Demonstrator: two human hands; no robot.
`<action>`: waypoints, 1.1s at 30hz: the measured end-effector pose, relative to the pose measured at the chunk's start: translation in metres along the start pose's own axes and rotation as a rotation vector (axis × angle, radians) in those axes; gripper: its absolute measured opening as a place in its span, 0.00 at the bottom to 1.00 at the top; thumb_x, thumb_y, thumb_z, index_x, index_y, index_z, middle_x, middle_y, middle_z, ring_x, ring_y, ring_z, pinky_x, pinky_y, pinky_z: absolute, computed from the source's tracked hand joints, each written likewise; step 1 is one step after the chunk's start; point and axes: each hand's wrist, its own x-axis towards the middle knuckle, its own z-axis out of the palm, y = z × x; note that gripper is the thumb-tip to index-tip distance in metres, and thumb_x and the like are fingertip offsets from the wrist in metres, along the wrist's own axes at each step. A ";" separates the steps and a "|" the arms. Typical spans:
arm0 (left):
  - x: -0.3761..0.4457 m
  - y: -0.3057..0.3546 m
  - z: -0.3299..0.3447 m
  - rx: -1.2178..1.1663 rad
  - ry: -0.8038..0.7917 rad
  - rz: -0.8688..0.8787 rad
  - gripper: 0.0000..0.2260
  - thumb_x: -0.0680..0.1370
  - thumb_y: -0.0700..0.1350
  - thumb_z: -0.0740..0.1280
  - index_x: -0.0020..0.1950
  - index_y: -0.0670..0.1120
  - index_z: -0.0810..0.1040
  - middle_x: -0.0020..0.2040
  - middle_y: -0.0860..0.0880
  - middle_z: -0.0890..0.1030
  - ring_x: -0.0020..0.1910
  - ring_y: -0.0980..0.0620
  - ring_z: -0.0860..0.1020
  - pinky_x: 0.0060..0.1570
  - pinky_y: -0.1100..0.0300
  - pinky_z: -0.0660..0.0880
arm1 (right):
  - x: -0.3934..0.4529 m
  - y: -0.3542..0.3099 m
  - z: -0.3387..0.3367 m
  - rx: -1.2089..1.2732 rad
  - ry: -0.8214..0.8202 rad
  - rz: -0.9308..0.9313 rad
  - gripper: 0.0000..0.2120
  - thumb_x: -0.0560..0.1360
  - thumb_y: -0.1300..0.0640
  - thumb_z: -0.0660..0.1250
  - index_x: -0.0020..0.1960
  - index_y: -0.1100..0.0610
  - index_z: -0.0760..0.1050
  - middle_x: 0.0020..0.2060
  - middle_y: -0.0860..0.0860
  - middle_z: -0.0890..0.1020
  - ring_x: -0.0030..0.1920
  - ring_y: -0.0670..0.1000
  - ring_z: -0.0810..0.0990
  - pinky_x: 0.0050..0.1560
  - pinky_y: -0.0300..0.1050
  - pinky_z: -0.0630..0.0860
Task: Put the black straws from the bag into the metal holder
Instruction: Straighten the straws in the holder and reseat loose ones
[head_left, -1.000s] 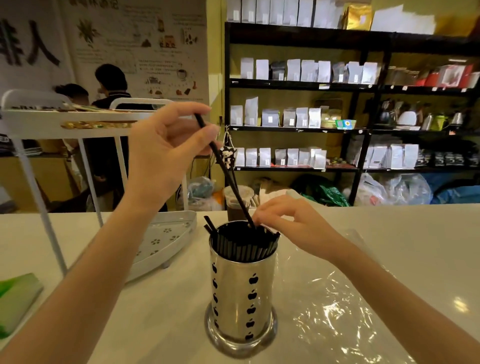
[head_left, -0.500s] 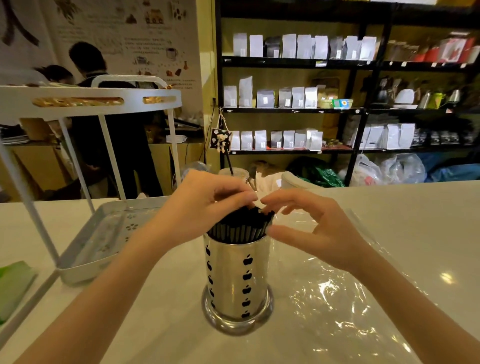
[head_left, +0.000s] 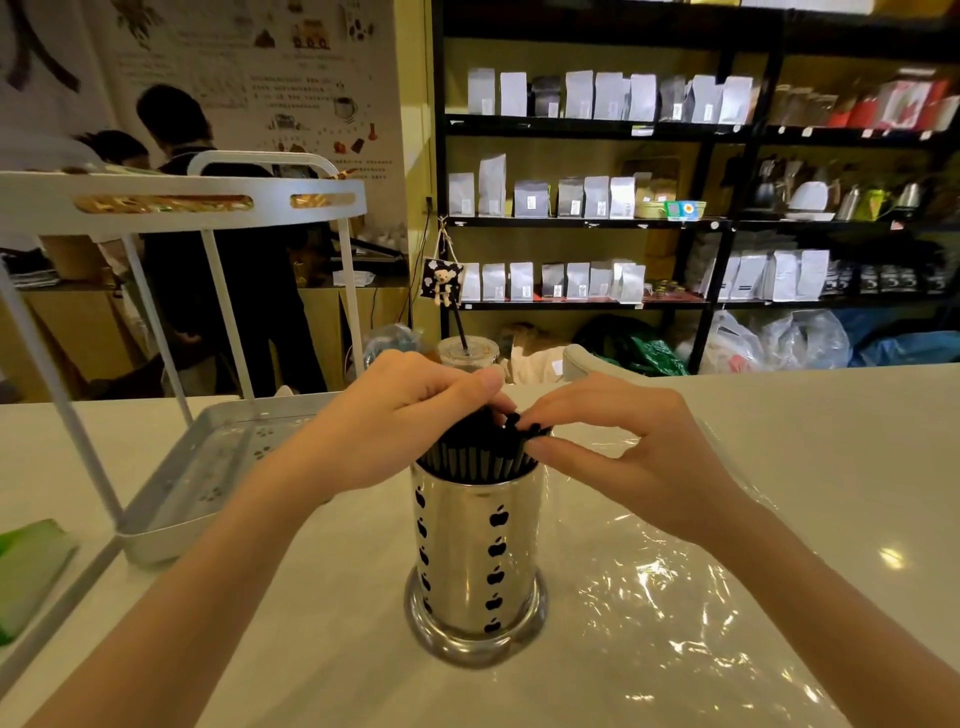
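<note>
A shiny metal holder (head_left: 475, 551) with black apple cut-outs stands on the white counter in front of me. A bundle of black straws (head_left: 478, 457) stands upright in it, their tops just above the rim. My left hand (head_left: 400, 426) rests over the left side of the straw tops, fingers curled onto them. My right hand (head_left: 618, 441) touches the right side of the tops with its fingertips. The clear plastic bag (head_left: 675, 613) lies flat and crumpled on the counter, right of the holder and under my right forearm.
A white two-tier rack (head_left: 176, 208) with a perforated tray (head_left: 208, 467) stands at the left. A lidded cup with a straw (head_left: 467, 353) sits behind the holder. A green object (head_left: 26, 571) lies at the far left. Two people stand beyond the counter; black shelves hold packages.
My left hand came down from holding a single straw high and pushed it into the holder. Both hands now rest on the straw tops.
</note>
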 end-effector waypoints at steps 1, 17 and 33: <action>0.000 0.000 0.000 -0.004 0.001 0.003 0.19 0.73 0.61 0.52 0.48 0.58 0.81 0.43 0.55 0.85 0.47 0.60 0.79 0.51 0.60 0.78 | 0.002 -0.002 -0.001 0.008 0.010 -0.007 0.09 0.69 0.53 0.68 0.49 0.52 0.81 0.43 0.46 0.84 0.47 0.45 0.81 0.50 0.41 0.77; 0.005 0.014 -0.007 -0.226 0.268 0.216 0.10 0.68 0.47 0.66 0.47 0.56 0.79 0.34 0.61 0.84 0.39 0.61 0.82 0.42 0.71 0.76 | 0.076 -0.037 -0.067 0.478 0.721 -0.007 0.06 0.76 0.64 0.62 0.49 0.57 0.76 0.34 0.44 0.84 0.39 0.45 0.83 0.43 0.38 0.79; 0.003 0.004 -0.045 -0.358 0.847 0.272 0.14 0.72 0.41 0.67 0.58 0.47 0.76 0.43 0.63 0.83 0.46 0.57 0.83 0.49 0.65 0.77 | 0.033 0.014 0.009 0.103 -0.221 0.388 0.09 0.74 0.56 0.65 0.44 0.49 0.83 0.43 0.40 0.83 0.48 0.36 0.78 0.53 0.33 0.71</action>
